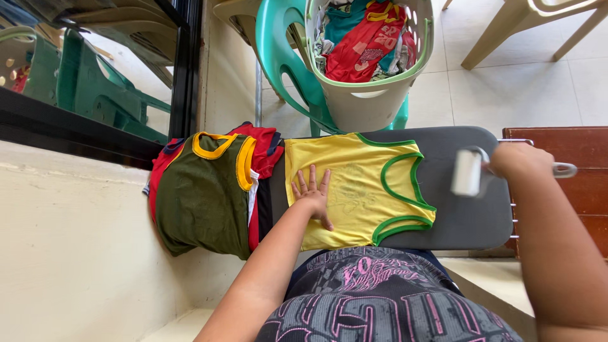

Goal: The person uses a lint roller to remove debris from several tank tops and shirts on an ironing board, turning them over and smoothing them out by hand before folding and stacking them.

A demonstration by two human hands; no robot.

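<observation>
A: What is the left hand [311,197] doing?

B: It lies flat, fingers spread and released, palm pressed on the yellow sleeveless shirt [354,193] with green trim. That shirt is spread on the grey ironing board [465,218], directly under the left hand.

A: And the right hand [519,159]?

B: It is clenched around the handle of an iron [472,172], which is raised above the board, to the right of the shirt (the iron is blurred, so its details cannot be made out).

A: What lies beyond the left hand?

B: Just to its left is a pile of folded garments, an olive sleeveless shirt [202,196] with yellow trim on top and red clothing [263,149] beneath it.

A: And farther off?

B: Ahead of both hands stands a pale laundry basket [367,101] full of coloured clothes, resting on a teal plastic chair [278,50]. A beige plastic chair [538,25] stands on the white tiled floor [506,88] beyond the right hand. A dark-framed window [95,82] sits far left of the left hand, above a cream wall [69,253].
</observation>
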